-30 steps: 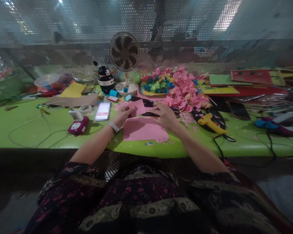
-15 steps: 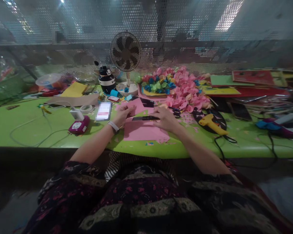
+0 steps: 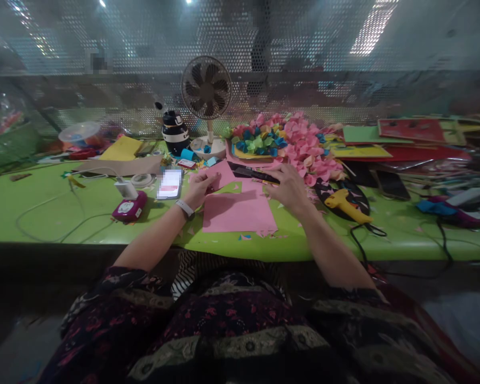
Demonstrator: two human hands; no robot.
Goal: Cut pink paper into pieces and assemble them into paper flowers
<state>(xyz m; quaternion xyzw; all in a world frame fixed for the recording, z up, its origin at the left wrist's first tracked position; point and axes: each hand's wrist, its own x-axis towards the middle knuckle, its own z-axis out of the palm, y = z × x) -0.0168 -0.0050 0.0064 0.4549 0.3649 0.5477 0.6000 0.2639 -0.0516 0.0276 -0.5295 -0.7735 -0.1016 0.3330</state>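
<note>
My left hand [image 3: 201,188], with a pale band at the wrist, pinches the edge of a piece of pink paper [image 3: 223,175]. My right hand [image 3: 288,184] is closed round the end of a long, slim black tool that looks like a cutter knife [image 3: 258,173]. The tool points left, over the far side of the pink piece. Nearer to me a larger pink sheet [image 3: 240,212] lies flat on the green table [image 3: 228,246]. Small paper scraps lie around it.
A phone [image 3: 170,184] and a purple box with a white plug [image 3: 130,207] lie left. Behind stand a fan [image 3: 207,88], a black bottle [image 3: 175,132] and heaped pink paper flowers [image 3: 300,141]. A yellow glue gun [image 3: 348,205] with a black cord sits right.
My right hand has moved right and away from me, lifting the black cutter knife off the near pink sheet. My left hand keeps its hold in nearly the same place.
</note>
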